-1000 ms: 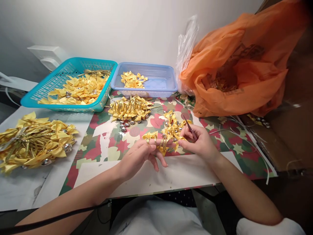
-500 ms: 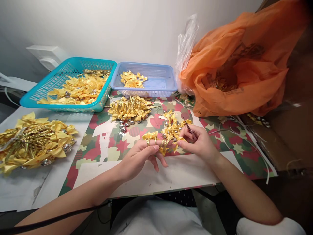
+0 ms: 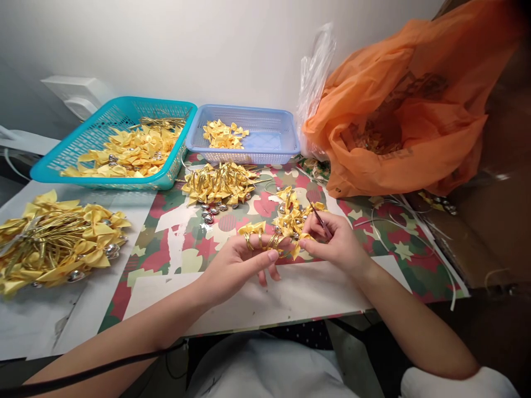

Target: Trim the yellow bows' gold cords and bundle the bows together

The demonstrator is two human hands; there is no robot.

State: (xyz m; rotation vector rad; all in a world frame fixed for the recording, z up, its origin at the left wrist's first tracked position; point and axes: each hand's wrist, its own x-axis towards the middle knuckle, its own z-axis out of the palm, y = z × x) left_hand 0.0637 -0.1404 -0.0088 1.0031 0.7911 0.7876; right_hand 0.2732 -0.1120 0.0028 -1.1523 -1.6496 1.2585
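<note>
My left hand [image 3: 240, 264] has several yellow ribbon bows [image 3: 252, 228] strung along its index finger by their gold cord loops [image 3: 274, 242]. Its thumb lies just below that finger, and the lower fingers are partly curled. Closed in a pinch, my right hand [image 3: 334, 243] keeps a thin dark pointed tool [image 3: 318, 214] against the palm side. Its thumb and fingertip meet a yellow bow [image 3: 305, 241] close to the left fingertips. Just behind both hands lies a small pile of yellow bows with silver bells [image 3: 290, 216].
A turquoise basket [image 3: 108, 181] and a blue basket [image 3: 244, 157] hold bows at the wall. Corded bows [image 3: 219, 182] lie before them, and a tied bundle [image 3: 62, 240] lies left. An orange bag [image 3: 373, 182] stands right, near loose white cords [image 3: 415, 239].
My left hand has shifted slightly left, its thumb moving toward the fingertips and its lower fingers curling in. The right hand's pinch has barely moved.
</note>
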